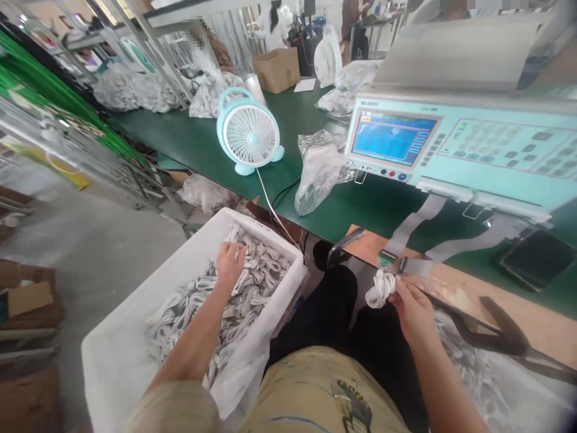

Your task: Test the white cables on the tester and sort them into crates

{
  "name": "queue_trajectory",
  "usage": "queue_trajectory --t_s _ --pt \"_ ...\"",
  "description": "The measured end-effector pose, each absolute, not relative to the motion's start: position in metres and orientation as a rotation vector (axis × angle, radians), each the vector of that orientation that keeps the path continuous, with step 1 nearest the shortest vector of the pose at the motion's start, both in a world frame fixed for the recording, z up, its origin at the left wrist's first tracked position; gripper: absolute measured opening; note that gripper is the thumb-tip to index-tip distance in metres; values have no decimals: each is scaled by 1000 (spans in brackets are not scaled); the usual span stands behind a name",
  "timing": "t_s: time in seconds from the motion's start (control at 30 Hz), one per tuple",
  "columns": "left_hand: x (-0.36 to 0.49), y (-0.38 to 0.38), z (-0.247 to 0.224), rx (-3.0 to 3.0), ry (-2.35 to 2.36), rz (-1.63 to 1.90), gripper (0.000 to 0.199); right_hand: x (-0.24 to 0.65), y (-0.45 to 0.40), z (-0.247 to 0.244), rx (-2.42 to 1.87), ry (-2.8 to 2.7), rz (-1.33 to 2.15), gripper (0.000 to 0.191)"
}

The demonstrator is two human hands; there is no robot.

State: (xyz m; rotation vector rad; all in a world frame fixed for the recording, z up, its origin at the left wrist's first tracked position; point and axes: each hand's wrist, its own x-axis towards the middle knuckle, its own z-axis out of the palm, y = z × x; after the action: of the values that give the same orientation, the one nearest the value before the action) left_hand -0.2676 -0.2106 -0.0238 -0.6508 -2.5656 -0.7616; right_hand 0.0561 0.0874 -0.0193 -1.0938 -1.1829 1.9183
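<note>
My left hand (231, 263) is over the coiled white cables (252, 294) heaped in a white bin, its fingers bent and apart, with no cable visibly lifted in it. My right hand (412, 305) pinches a bundled white cable (381, 288) at the edge of the bench. The bundle hangs beside the small test connectors (394, 263), where flat grey ribbon cables (417, 222) come down from a light-blue tester (500, 147) with a lit screen. Whether the cable's plug touches a connector is hidden by my fingers.
The white bin (106, 331) stands left of my legs. On the green bench (193, 141) are a blue fan (252, 135), a plastic bag (315, 171) and a cardboard box (277, 69). A dark phone-like slab (536, 258) lies at right. More cables (473, 373) lie below right. People work farther back.
</note>
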Motion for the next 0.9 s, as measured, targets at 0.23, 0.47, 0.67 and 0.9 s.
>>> queue_trajectory --t_s 0.23,0.47,0.67,0.9 --pt "-287 -223 -9 -355 -2622 -865 18 57 88 -21 -1111 -1180 1941 28" --pt "-222 -165 29 -675 -2742 -1212 21 54 84 -20 -1082 -1159 1927 25" --pt "-107 -36 23 -1572 -2899 -1919 30 52 83 -18 -1008 -1189 1901 25" --pt "-54 28 -13 -1060 -2759 -2963 32 50 77 -14 -987 -1204 1835 25"
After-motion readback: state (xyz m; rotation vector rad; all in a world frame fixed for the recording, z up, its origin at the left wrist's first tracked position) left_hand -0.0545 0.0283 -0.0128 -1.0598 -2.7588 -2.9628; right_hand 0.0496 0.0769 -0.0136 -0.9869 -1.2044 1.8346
